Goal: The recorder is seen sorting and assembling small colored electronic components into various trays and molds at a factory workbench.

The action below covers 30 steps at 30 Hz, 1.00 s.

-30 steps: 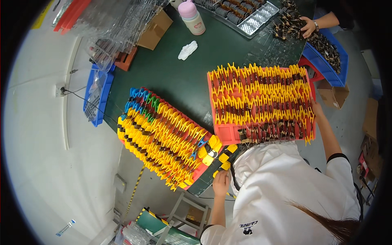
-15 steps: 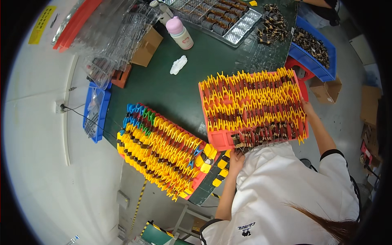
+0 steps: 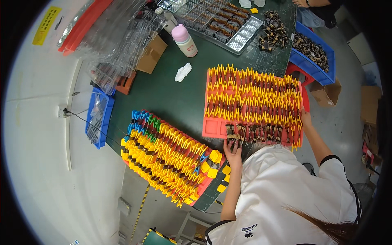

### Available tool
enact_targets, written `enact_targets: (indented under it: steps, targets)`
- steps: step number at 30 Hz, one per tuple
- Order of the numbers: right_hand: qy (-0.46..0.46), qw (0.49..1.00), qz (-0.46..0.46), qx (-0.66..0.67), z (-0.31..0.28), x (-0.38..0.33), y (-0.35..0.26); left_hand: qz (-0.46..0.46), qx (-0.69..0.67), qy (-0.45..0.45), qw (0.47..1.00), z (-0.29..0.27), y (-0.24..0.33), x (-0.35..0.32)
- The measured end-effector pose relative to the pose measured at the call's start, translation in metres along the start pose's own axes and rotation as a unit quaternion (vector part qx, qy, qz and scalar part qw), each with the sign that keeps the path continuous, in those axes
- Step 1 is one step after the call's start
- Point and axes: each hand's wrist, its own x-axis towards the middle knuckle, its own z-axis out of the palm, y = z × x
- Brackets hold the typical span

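Observation:
A red tray filled with rows of yellow clips lies toward the right side of the green table. The clips hold small dark brown parts. In the row nearest me, brown parts with thin wire legs stand mostly without clips. My left hand grips the tray's near edge, its fingertips beside these wired parts. Around the right edge my right hand is closed, with its fingers partly hidden. To the left sits a second red tray, packed with yellow, blue and green clips.
Loose yellow clips lie beside the second tray. Farther back are a pink-capped bottle, a crumpled white tissue, a clear plastic tray and a pile of parts. A blue bin stands at right; another person's hand shows beyond.
The tray between my hands has turned clockwise, its left side swinging away from me and its right side nearer. My left hand has shifted slightly along with it. The whole view has also shifted a little.

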Motion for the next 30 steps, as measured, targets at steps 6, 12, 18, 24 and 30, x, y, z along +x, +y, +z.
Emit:
enact_targets:
  steps: [6, 12, 18, 24, 30]
  targets:
    - [0.053, 0.997, -0.054, -0.027, 0.033, -0.017, 0.002, 0.054, -0.063, 0.077, 0.994, 0.023, 0.014, 0.044]
    - [0.080, 0.995, -0.037, 0.040, 0.078, -0.036, 0.001, 0.084, -0.070, 0.106, 0.988, 0.027, 0.031, 0.086]
    - [0.137, 0.990, -0.039, -0.012, 0.090, -0.026, 0.028, 0.074, -0.015, 0.117, 0.990, 0.038, 0.053, 0.108]
    - [0.148, 0.989, -0.008, -0.029, 0.106, -0.038, 0.018, 0.056, 0.042, 0.164, 0.984, 0.034, 0.066, 0.121]
    - [0.154, 0.986, 0.000, -0.059, 0.127, -0.045, 0.017, 0.131, 0.208, 0.141, 0.959, 0.044, 0.078, 0.079]
